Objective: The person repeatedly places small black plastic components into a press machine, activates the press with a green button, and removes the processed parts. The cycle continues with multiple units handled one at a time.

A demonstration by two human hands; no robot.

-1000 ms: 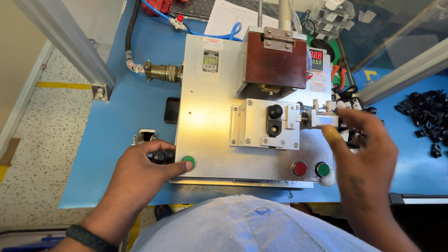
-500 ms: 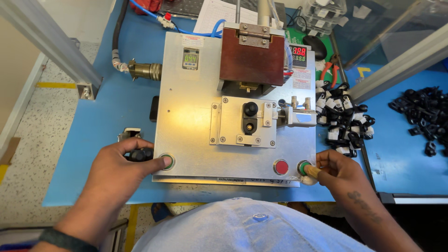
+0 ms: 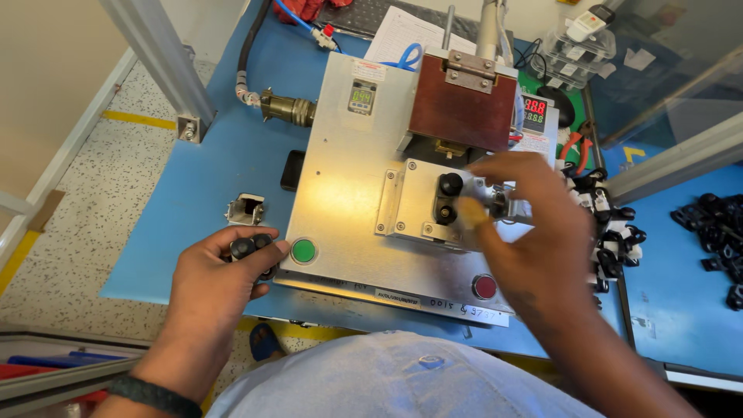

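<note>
Left hand (image 3: 220, 275) has its grip closed round a black part (image 3: 249, 249) beside the green button (image 3: 303, 251); right hand (image 3: 534, 224), fingers loosely spread and holding nothing visible, hovers over the fixture block (image 3: 426, 203).

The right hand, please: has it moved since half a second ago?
Yes. The right hand left the plate's front right corner and rose to the fixture, past the red button.

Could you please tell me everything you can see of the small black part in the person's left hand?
The small black plastic part shows two rounded, knob-like tops side by side, dark and slightly glossy. It lies in the left hand, gripped between thumb and fingers, which hide its lower body. It is held over the blue table mat, just left of the silver metal base plate and its round green push button. It touches nothing but the hand.
</note>
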